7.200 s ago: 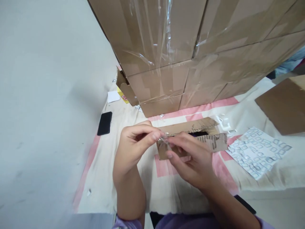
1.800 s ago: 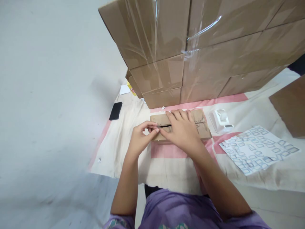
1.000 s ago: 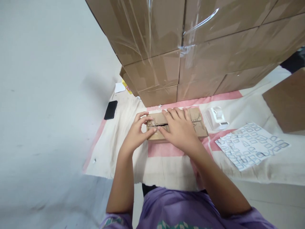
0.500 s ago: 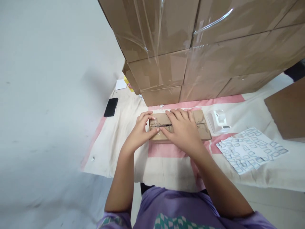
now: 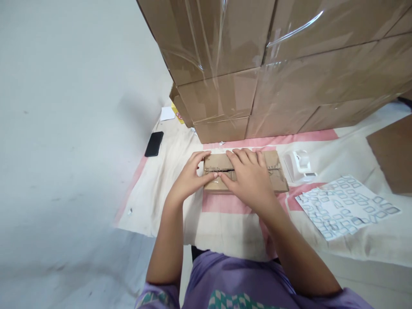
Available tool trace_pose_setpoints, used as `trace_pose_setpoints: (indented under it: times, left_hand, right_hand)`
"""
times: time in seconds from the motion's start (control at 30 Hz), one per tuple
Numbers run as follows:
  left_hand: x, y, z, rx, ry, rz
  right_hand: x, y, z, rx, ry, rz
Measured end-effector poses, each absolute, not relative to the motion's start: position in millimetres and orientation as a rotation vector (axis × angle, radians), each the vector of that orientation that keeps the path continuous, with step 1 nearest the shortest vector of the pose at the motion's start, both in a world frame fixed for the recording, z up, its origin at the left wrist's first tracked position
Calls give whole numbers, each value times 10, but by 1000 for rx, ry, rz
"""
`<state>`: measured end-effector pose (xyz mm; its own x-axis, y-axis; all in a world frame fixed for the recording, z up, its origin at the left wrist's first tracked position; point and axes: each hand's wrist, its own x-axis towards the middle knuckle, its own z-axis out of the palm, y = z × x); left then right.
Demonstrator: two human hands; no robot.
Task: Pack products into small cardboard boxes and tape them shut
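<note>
A small brown cardboard box (image 5: 219, 162) lies flat on the cloth in front of me. A dark gap runs along the seam between its worn top flaps. My left hand (image 5: 193, 175) grips the box's left end, its thumb on the near flap by the seam and its fingers at the far corner. Across the top of the box rests my right hand (image 5: 251, 174), fingers over the far edge and thumb pressing beside the seam. The thumb tips almost meet. A bit of clear tape shows near the left thumb; my right hand covers the middle of the box.
Large taped cartons (image 5: 222, 98) stand stacked behind the box. To the right are a white tape dispenser (image 5: 301, 166), patterned paper sheets (image 5: 346, 206) and a brown carton (image 5: 394, 150). On the left lie a black phone (image 5: 153, 144) and white paper (image 5: 167, 113), near the wall (image 5: 64, 128).
The view has shifted slightly, so most things sit a little further right. The clear tape by my left fingers stood out more before. Both hands stay on the box.
</note>
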<state>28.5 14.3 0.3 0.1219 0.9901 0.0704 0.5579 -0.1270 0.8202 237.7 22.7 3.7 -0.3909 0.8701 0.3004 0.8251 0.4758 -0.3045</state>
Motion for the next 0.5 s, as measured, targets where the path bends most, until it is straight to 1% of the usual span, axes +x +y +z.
trace_pose_setpoints:
  times: [0.17,0.5]
  left_hand:
    - [312,203,-72,1697,1501,877]
    - [483,400,-191,1436,1536,1093]
  right_hand:
    - [2383,226,40,-1415,-2315,147]
    - [2379,209,35,-1403,-2301,155]
